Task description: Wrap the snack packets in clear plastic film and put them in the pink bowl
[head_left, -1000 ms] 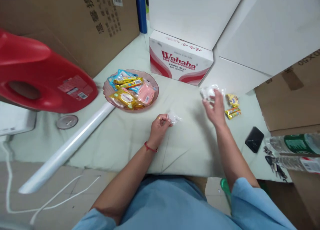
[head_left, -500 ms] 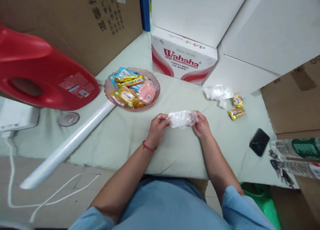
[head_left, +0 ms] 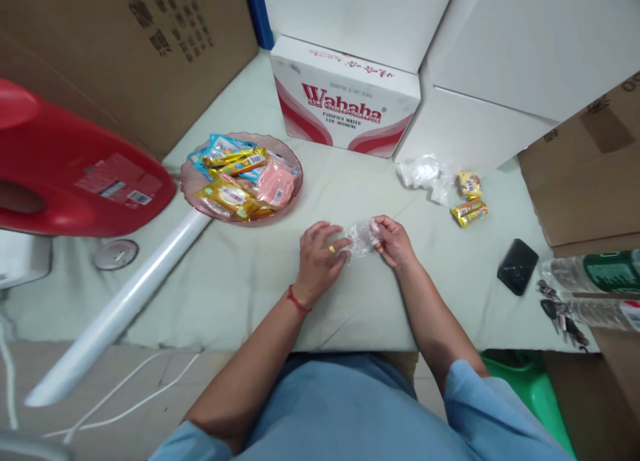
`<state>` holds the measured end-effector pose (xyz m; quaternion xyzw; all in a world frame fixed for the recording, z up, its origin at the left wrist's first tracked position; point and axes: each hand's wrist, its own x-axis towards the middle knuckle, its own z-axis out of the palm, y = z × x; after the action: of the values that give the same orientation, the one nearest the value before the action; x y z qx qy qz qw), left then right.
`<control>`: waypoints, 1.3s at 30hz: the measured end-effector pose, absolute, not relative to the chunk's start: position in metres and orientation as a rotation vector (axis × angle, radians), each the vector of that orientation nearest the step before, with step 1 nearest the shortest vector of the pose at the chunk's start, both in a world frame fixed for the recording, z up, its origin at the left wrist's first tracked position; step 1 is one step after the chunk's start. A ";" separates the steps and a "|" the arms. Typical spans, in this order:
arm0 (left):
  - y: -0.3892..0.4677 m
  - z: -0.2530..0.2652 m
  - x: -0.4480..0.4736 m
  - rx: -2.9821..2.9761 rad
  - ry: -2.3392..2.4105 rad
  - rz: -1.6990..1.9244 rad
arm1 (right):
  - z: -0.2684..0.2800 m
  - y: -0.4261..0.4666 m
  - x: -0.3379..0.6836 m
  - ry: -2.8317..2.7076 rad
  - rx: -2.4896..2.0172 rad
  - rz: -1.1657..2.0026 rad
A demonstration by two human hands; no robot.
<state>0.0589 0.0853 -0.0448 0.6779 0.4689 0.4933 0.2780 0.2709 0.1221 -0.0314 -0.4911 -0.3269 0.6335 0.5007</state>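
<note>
Crumpled clear plastic wrap (head_left: 361, 237) is held above the cloth, in front of my body. My right hand (head_left: 394, 242) pinches its right end between thumb and fingers. At its left edge is my left hand (head_left: 321, 255), with a ring and a red wrist cord; its fingers are spread and curved, the tips against or very near the plastic. Left of the hands stands a pink ribbed glass dish (head_left: 299, 189) heaped with wrapped snacks (head_left: 235, 194). To the right lie another clump of clear plastic (head_left: 420, 172), a yellow wrapped snack (head_left: 469, 183) and gold snack packets (head_left: 469, 212).
A Wahaha carton (head_left: 345, 111) and white boxes stand behind. A red jug (head_left: 100, 167), a round lid (head_left: 116, 254) and a long white roll (head_left: 125, 301) are at left. A black case (head_left: 518, 267), keys (head_left: 563, 317) and plastic bottles (head_left: 565, 274) lie at right.
My left hand has gone from pinching the plastic's left end to spread fingers beside it. The plastic is bunched smaller toward my right hand. The view has shifted slightly.
</note>
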 end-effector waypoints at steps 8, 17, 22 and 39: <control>0.094 -0.050 0.055 0.867 1.170 1.492 | -0.027 0.122 0.280 -0.845 -1.184 1.582; 0.096 -0.043 0.059 0.705 1.172 1.500 | -0.022 0.102 0.270 -1.267 -1.496 0.492; 0.096 -0.042 0.059 0.694 1.132 1.439 | -0.021 0.083 0.245 -1.724 -1.330 0.419; 0.091 -0.033 0.056 0.550 0.880 1.290 | -0.047 0.105 0.258 -1.517 -1.393 0.591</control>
<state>0.0565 0.0914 -0.0327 0.2448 0.3913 0.5739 0.6765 0.2582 0.1045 -0.0465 -0.5708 -0.6216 0.2421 0.4787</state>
